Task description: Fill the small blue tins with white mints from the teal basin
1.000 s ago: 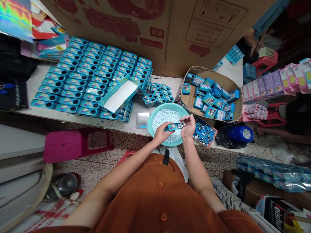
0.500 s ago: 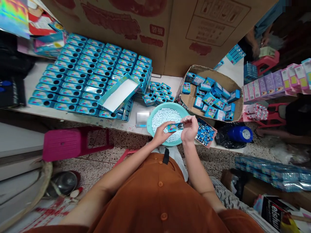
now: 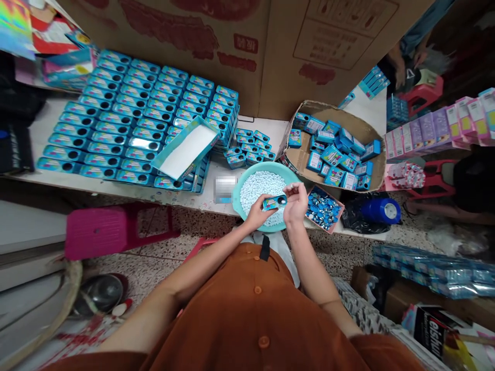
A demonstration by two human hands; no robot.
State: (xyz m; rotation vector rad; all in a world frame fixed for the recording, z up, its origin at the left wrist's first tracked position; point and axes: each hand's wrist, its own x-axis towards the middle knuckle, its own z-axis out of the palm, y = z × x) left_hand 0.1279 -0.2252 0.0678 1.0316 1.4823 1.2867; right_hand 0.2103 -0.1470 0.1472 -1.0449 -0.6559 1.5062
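Observation:
My left hand (image 3: 256,213) holds a small blue box (image 3: 274,202) over a turquoise basin (image 3: 236,198) of pale blue candies (image 3: 258,185). The box has a dark round hole with something white at its right end. Just right of it, my right hand (image 3: 296,204) is cupped with curled fingers; whether anything lies in the palm is too small to tell. A tray of blue and silver discs (image 3: 324,209) sits right of the basin. Behind it, a cut carton (image 3: 299,154) holds several blue boxes.
Rows of blue boxes (image 3: 112,118) cover the table's left, with an open white-lined box (image 3: 187,147) on top. A large carton (image 3: 263,56) stands behind. Pink stool (image 3: 96,232) lower left, blue roll (image 3: 381,210) at right. Another person's hands (image 3: 402,72) show upper right.
My right hand has moved slightly left and come away from the box's end, with its fingers more upright. The small box has turned slightly, and its hole now shows something white.

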